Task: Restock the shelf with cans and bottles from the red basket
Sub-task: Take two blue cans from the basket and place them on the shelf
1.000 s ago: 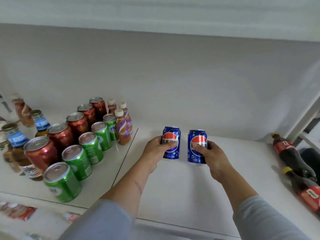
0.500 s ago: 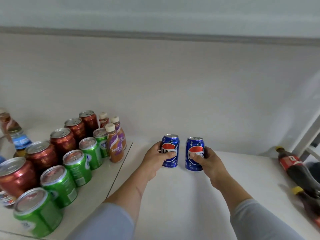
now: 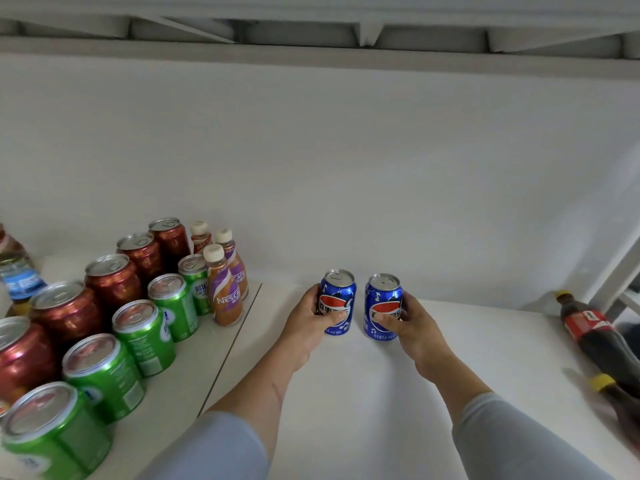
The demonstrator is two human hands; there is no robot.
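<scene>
Two blue Pepsi cans stand upright side by side on the white shelf (image 3: 346,393), near the back wall. My left hand (image 3: 308,317) is wrapped around the left blue can (image 3: 338,292). My right hand (image 3: 414,323) grips the right blue can (image 3: 383,297). A small gap separates the two cans. The red basket is not in view.
On the left part of the shelf stand rows of red cans (image 3: 114,282), green cans (image 3: 142,334) and small Nescafe bottles (image 3: 223,292). Two cola bottles (image 3: 595,334) lie at the right edge beside a slanted shelf post (image 3: 620,271). Another shelf board (image 3: 311,53) runs overhead.
Both hands have pushed the blue cans a little farther back toward the wall. The camera has moved closer and tilted up, so the underside of the upper shelf shows.
</scene>
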